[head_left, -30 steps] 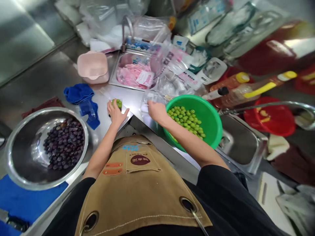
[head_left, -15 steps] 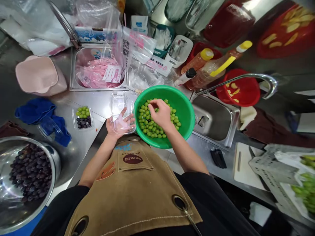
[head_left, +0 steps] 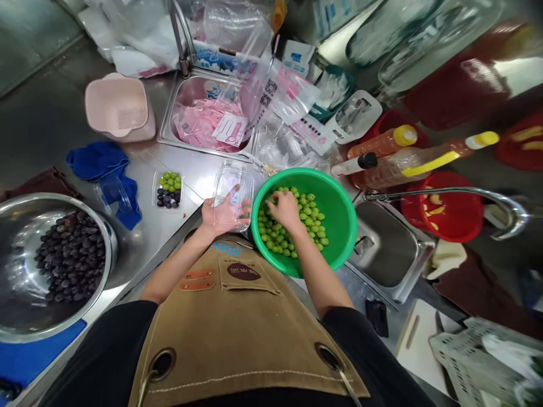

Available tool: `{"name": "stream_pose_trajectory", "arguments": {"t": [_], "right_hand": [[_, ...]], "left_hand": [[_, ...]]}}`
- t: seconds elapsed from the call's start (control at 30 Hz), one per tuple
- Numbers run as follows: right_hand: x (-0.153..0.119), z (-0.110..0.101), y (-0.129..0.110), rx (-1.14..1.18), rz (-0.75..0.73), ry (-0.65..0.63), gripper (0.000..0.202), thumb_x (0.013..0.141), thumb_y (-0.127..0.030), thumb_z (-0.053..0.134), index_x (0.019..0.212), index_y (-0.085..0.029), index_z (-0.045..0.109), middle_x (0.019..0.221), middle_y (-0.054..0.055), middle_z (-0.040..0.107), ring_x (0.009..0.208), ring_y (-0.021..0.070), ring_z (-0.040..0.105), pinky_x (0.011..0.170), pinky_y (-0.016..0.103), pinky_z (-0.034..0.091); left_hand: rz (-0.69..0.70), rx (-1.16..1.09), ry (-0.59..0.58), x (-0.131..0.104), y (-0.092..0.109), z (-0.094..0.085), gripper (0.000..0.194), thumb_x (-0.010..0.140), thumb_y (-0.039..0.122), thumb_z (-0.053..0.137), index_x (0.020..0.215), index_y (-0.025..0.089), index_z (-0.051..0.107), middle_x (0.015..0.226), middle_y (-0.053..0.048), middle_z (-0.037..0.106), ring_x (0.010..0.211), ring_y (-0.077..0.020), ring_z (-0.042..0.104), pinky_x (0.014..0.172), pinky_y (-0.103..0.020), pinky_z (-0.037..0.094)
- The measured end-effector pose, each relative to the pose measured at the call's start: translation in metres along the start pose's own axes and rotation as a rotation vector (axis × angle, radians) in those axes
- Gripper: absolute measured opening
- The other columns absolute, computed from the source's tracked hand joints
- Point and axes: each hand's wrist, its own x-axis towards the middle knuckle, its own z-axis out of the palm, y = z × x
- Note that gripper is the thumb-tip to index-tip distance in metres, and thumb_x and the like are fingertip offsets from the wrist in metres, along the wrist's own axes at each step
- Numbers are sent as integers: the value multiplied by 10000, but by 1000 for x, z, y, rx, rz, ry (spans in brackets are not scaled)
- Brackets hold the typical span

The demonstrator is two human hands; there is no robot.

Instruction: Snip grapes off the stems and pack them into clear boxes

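Observation:
My left hand (head_left: 221, 213) holds an empty clear plastic box (head_left: 233, 191) from below, right beside the green bowl (head_left: 339, 198). My right hand (head_left: 285, 209) is down in that bowl among the green grapes (head_left: 311, 217), fingers curled over some of them. A small clear box (head_left: 168, 190) filled with green and dark grapes sits on the steel counter to the left. A large steel bowl (head_left: 25, 226) of dark grapes (head_left: 70, 254) stands at the far left.
A blue cloth (head_left: 97, 161) and a pink basket (head_left: 119, 107) lie at the back left. A sink tray (head_left: 169, 121) holds pink packets. Sauce bottles (head_left: 384, 144), a red bowl (head_left: 458, 217), a tap (head_left: 466, 195) and a sink (head_left: 386, 249) are on the right.
My left hand left the filled small box on the counter and took up an empty clear box. My right hand moved from the counter into the green bowl and now digs lower among the grapes.

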Motion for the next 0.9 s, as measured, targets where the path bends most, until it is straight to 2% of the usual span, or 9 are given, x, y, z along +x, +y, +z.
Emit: {"name": "stream_pose_trajectory", "arguments": {"t": [0.1,0.2,0.33,0.47,0.6,0.7,0.73,0.8,0.9], "right_hand": [[-33,-21,-19,314,-71,180,238,964,-400,717,1068,-190,754,1108,147,746,1062,319,676,940,478,590],[-66,-32,-71,473,-227,250,252,986,-466,731,1085,-236,758,1198,114,724,1075,278,686,829,405,602],[-83,-16,-142,244,-326,237,201,1010,-390,744,1125,-232,788,1217,134,688,1180,311,644,1031,494,572],[-88,2,-162,44,-297,167,270,1045,-383,695,1229,-213,796,1268,177,679,1196,363,609,1015,544,572],[-93,4,-132,240,-281,349,293,1088,-397,601,1292,-262,762,1320,134,690,1153,303,665,995,482,604],[-72,2,-80,281,-41,473,311,1106,-371,505,1257,-231,739,1245,129,725,1035,271,695,974,449,607],[-59,2,-59,234,57,454,319,1094,-339,494,1264,-208,730,1230,141,736,1043,282,697,1003,461,597],[-32,3,-22,89,187,302,385,1025,-269,562,1365,-145,694,1329,195,720,1214,330,672,1122,496,542],[1,5,14,-106,109,4,517,943,-215,667,1446,-92,668,1536,243,603,1429,378,562,1240,505,449]], "left_hand": [[75,7,-33,0,9,-1,996,683,605,782,1612,333,546,1265,-146,753,1111,-369,740,1025,-616,567],[181,35,-57,2,16,-2,972,671,554,800,1593,358,564,1324,-123,745,1181,-359,734,1028,-578,602],[214,109,-46,2,20,-3,967,689,566,759,1611,368,543,1476,-124,690,1355,-393,680,997,-522,636],[188,146,-23,0,21,-5,978,688,593,755,1614,366,535,1562,-126,640,1428,-408,633,1041,-521,633],[148,138,-13,-3,25,-3,931,709,644,756,1587,399,564,1576,-116,632,1502,-438,568,1104,-598,598],[119,70,-15,-5,28,-2,936,727,690,737,1602,418,546,1584,-110,625,1565,-471,499,1164,-701,530],[117,52,-19,-7,30,-3,936,733,702,731,1607,423,541,1589,-107,623,1576,-475,485,1179,-722,508],[120,35,-24,-10,32,-6,931,741,720,722,1607,426,543,1598,-103,620,1586,-480,472,1197,-746,481],[118,39,-20,-15,36,-11,924,754,733,716,1606,417,549,1601,-109,619,1585,-488,475,1203,-762,466]]}}
